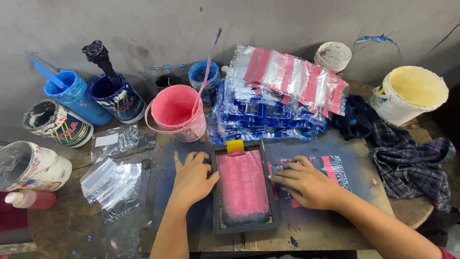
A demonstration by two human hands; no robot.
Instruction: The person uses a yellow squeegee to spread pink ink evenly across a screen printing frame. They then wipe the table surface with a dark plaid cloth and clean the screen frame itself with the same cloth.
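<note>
left grip on frame, right grip on bag

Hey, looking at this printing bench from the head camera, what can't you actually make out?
Head view only:
- What lies under the pink-inked screen frame: hidden by its mesh.
- Part of the clear bag: covered by the right hand.
- Lower bags in the stack of bags: buried under the upper ones.
- White tub: cut off by the left edge.
- Left hand palm contact with the frame: hidden beneath the hand.
</note>
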